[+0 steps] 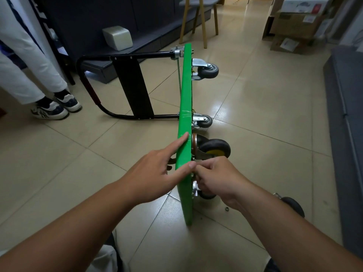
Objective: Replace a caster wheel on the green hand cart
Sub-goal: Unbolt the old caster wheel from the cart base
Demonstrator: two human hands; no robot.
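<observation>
The cart [185, 99] is steadied by the left hand [155, 171], fingers straight. The right hand [218, 177] is curled by a caster [215, 149]; whether anything is grasped cannot be told. Closed boxes [292, 24] are stacked far right.

An interlocked "NY" monogram shows on the side of a bystander's dark-and-white sneaker [49, 112] at the left. Printed labels on the stacked cardboard boxes [292, 24] at the far right are too small to read, and no other lettering is legible
</observation>
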